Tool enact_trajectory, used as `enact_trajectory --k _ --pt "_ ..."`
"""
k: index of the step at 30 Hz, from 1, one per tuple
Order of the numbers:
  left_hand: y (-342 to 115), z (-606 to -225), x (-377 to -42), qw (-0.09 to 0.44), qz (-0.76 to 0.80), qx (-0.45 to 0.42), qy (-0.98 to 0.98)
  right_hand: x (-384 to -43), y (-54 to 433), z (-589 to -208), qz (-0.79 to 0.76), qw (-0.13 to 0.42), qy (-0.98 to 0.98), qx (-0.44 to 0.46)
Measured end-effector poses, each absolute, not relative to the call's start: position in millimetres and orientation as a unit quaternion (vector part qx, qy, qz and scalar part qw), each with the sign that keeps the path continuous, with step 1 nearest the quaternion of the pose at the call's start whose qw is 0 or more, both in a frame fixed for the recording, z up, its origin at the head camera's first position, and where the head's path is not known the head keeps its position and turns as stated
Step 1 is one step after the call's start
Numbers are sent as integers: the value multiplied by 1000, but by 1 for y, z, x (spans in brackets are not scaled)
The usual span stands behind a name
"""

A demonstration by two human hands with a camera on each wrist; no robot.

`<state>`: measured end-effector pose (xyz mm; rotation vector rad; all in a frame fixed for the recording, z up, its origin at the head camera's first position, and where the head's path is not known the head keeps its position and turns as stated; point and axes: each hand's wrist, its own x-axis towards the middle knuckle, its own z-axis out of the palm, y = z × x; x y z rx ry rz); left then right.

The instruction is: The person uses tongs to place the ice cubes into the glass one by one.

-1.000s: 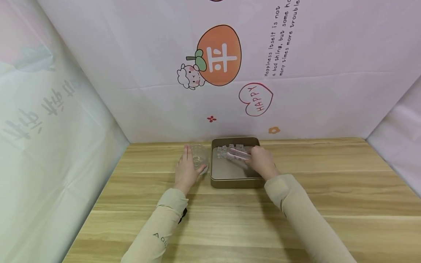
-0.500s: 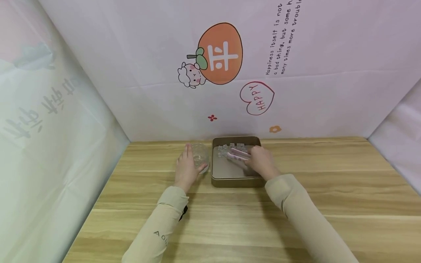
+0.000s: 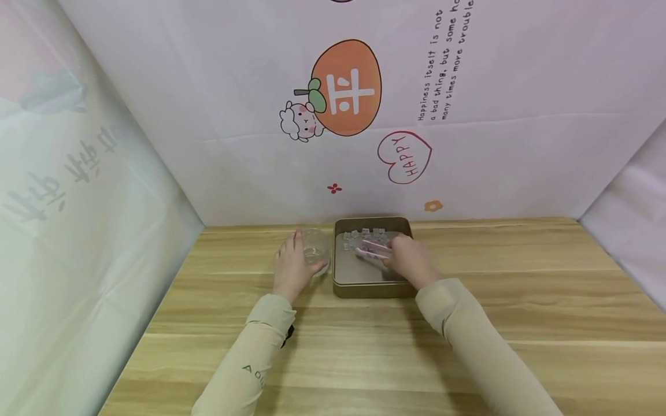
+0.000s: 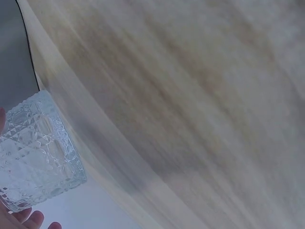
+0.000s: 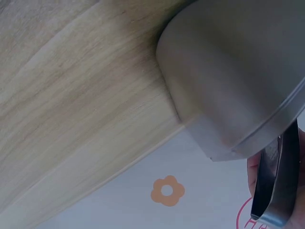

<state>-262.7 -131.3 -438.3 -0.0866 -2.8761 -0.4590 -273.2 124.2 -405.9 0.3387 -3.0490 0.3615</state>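
Observation:
My left hand (image 3: 291, 266) holds a clear patterned glass (image 3: 318, 245) that stands beside the tin, its thumb on the near side and its fingers along the left. In the left wrist view the cut pattern of the glass (image 4: 40, 152) shows at the left edge, with fingertips (image 4: 34, 218) below it. My right hand (image 3: 413, 261) grips metal tongs (image 3: 376, 254) over the tin (image 3: 372, 290). Clear ice cubes (image 3: 355, 234), several of them, lie along the back of the tin. The tong tips are among or just before the cubes; whether they touch one cannot be told.
The wooden table (image 3: 333, 358) runs to a printed white cloth (image 3: 250, 173) at the back. In the right wrist view the tin's outer wall (image 5: 228, 81) fills the upper right, with the bent end of the tongs (image 5: 274, 210) beyond its rim.
The tongs have shifted slightly toward the near side of the tin, and their arms look further apart. My left hand has stayed at the glass, nearly still.

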Motion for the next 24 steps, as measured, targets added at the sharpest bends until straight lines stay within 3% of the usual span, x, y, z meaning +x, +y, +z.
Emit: enact_trajectory --k 24 --pt "-133 -444 -265 112 -180 -26 -977 -273 126 -411 113 48 -986 110"
